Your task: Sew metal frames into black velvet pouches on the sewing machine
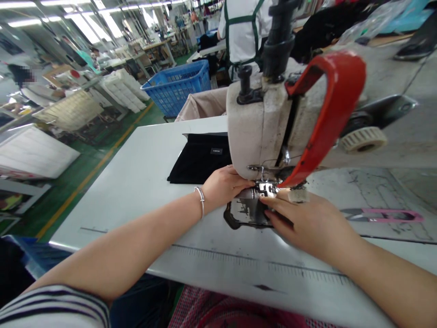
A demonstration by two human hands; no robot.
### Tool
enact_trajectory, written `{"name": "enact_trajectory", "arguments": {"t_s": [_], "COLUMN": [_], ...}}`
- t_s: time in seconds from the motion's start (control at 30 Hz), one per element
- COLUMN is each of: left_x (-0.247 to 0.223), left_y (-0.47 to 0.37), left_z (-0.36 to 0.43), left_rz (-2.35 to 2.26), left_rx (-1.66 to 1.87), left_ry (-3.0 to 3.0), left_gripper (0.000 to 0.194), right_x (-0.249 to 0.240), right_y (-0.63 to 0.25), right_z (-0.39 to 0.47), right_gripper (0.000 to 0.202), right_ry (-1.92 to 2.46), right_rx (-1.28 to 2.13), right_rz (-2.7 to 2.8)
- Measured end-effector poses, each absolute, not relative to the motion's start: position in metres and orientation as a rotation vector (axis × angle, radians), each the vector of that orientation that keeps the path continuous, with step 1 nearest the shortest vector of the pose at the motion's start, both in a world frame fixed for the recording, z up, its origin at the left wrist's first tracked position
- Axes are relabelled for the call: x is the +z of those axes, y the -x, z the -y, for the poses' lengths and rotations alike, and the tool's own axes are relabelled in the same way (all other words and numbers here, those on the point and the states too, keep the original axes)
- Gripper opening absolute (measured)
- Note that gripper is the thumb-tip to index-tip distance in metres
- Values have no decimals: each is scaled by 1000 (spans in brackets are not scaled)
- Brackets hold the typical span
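Observation:
A sewing machine (261, 132) with a red guard (337, 105) stands on the white table. My left hand (223, 187), a silver bracelet at its wrist, reaches to the left side of the needle area with its fingers pressed together. From the right, my right hand (303, 218) has its fingertips at the metal presser foot (266, 189). Anything between the fingertips is too small or hidden to make out. Black fabric (196, 159) with a small label (216, 151) lies flat behind my left hand, partly hidden by the machine head.
Pink-handled thread snips (389, 215) lie right of my right hand. A ruler scale (239, 259) runs along the table's front. Behind the table are a blue basket (180, 86) and a beige cloth-lined bin (205, 104). A person (241, 32) in white is beyond the machine.

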State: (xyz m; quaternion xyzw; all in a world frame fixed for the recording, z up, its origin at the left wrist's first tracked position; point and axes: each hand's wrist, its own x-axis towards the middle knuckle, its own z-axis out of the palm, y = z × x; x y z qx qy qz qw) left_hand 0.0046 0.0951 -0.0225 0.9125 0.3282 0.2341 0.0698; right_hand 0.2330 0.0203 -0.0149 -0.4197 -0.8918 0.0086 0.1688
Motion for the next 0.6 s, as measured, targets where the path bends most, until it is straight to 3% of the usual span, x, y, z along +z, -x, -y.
{"name": "enact_trajectory", "arguments": {"t_s": [0.27, 0.47, 0.6], "left_x": [-25, 4, 27], "left_y": [-2, -2, -8], "left_z": [-95, -89, -82], "left_rz": [-1014, -952, -989], "left_rx": [692, 193, -31], "left_ry": [-2875, -3130, -2930], "left_gripper": [17, 35, 32], "right_x": [-12, -6, -5], "right_y": [-241, -250, -256], "right_z": [-19, -23, -28], "right_gripper": [22, 15, 5], "right_ry": [1124, 1291, 1199], "right_rx": [86, 38, 133], "right_rz": [2476, 2356, 2468]}}
